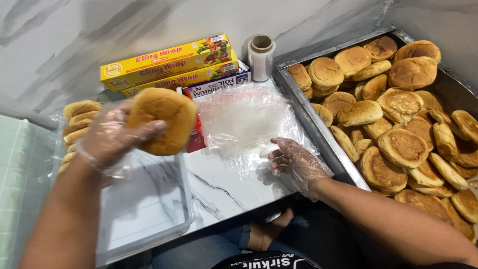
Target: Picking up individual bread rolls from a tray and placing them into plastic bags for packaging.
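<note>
Bun (162, 127), round and golden, held up in the left hand (112, 139); gloved fingers curled around its left side and underside, firm grasp, bun lifted clear of the counter. It hangs above the far edge of a clear plastic tray (149, 209) that looks bare inside.

Right hand (296, 159), also in a thin disposable glove, lies flat and mostly open on a sheet of clear plastic film (244, 124) spread over the white marbled counter (224, 184); fingertips press the near edge of the film, nothing gripped. Bun and film are near each other but apart, bun to the left of the film and higher up.

Progress, judged from the layout: film is laid out and pinned, one bun picked up, not yet set on the film, no wrapping visible around it. Stack of buns (74, 129) sits in a clear bag behind the left hand, just left of the tray; can't tell if those are finished or waiting. Large metal tray (308, 112) on the right is heaped with loose unwrapped buns (398, 129), so most of the pile looks untouched.

Beyond the film: two long yellow wrap boxes (167, 67), a blue foil box (216, 85) touching them, and an upright roll of clear film (261, 56) against the wall.
</note>
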